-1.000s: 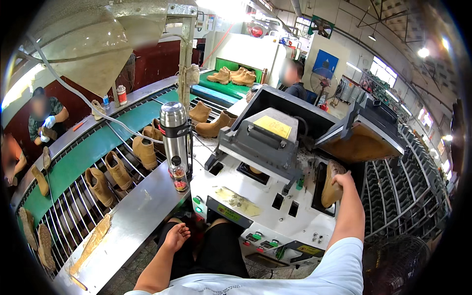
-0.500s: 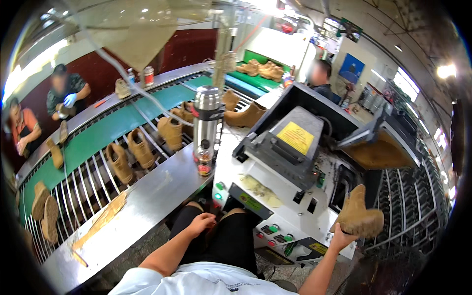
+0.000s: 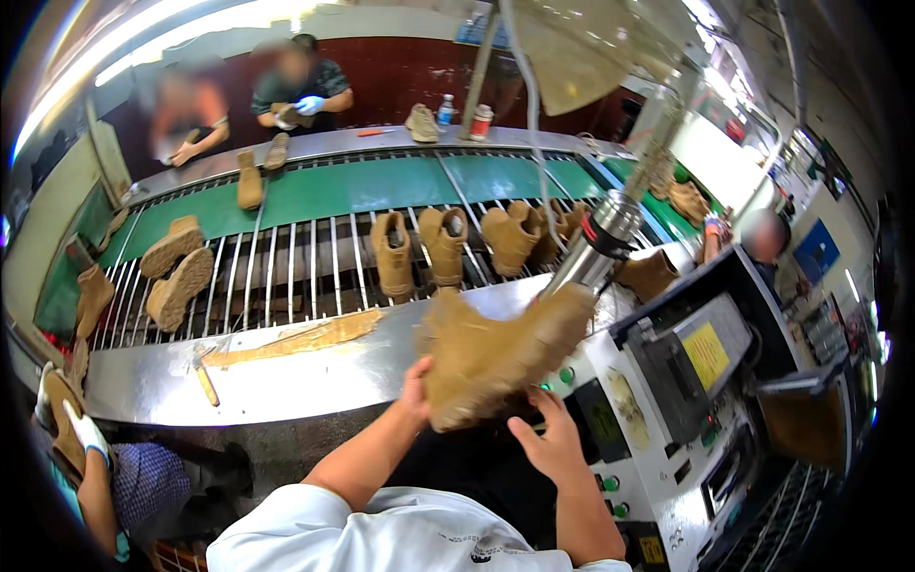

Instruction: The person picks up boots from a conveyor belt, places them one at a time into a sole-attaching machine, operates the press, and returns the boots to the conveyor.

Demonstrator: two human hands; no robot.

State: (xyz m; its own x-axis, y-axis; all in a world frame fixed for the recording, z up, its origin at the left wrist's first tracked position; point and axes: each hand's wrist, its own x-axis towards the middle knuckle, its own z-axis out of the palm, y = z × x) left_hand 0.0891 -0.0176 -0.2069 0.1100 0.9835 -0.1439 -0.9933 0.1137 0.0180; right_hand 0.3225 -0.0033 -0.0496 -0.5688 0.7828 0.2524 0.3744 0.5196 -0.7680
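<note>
A tan ankle boot (image 3: 496,357), blurred by motion, is held up in front of my body with its lugged sole turned partly toward me. Closed on the boot's left side is my left hand (image 3: 416,393); most of its fingers are hidden behind the leather. My right hand (image 3: 553,439) is just below and right of the sole, thumb and fingers apart, with nothing in it. Behind the boot stands a steel vacuum flask (image 3: 596,243) at the metal ledge.
Several tan boots (image 3: 444,246) line the roller conveyor (image 3: 324,272); a hammer (image 3: 207,383) lies on the steel ledge (image 3: 315,386). At right is a machine with an upright lid (image 3: 810,419) and green buttons (image 3: 610,483). A gloved co-worker (image 3: 95,439) holds footwear at lower left; others work opposite.
The boot has come from the machine at far right to the middle. My left hand has taken hold of it, and my right hand has let go. My view has turned left.
</note>
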